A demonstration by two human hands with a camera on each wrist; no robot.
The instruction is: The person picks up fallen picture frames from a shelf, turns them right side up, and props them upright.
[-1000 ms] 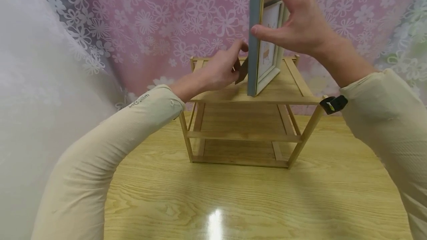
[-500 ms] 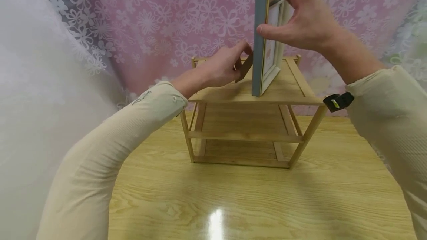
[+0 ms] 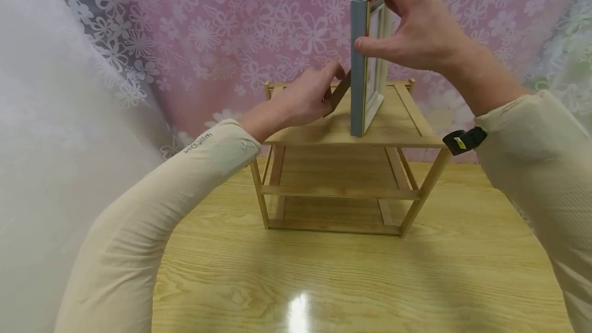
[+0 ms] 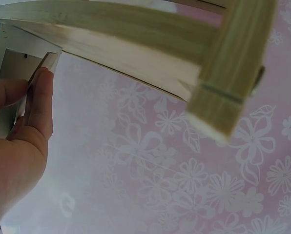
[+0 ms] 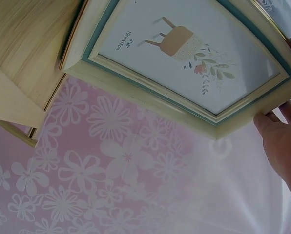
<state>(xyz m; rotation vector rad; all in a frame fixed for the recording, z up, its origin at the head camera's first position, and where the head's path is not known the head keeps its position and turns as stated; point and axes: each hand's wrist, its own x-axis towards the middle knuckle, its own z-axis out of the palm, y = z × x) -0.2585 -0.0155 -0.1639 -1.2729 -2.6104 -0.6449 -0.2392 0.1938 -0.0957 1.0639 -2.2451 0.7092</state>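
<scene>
Head view: a small wooden rack (image 3: 416, 109) stands on a shiny yellow-brown counter (image 3: 277, 266).
Counter top: wavy wood lines run over it, and a bright white light spot (image 3: 297, 312) shines near the bottom edge of the view.
Rack: it has three flat boards, one over the other, and legs that lean.
Picture frame (image 3: 358, 66): it is upright at the top board, near the front edge, with its grey-blue side facing the head camera.
Picture: the right wrist view shows a brown seat shape with legs, green leaves and a pink flower.
Right hand (image 3: 416, 30): it grips the frame by the upper part, thumb on the side and fingers on top.
Left hand (image 3: 305, 96): thumb and fingers pinch the thin flap (image 3: 339, 95) at the back of the frame.
Room: a pink cloth (image 3: 259, 40) with white flowers hangs behind the rack, and a pale sheet (image 3: 60, 143) hangs at the left.
Sleeves: both are cream, and a black band (image 3: 464, 141) sits by the right cuff.
</scene>
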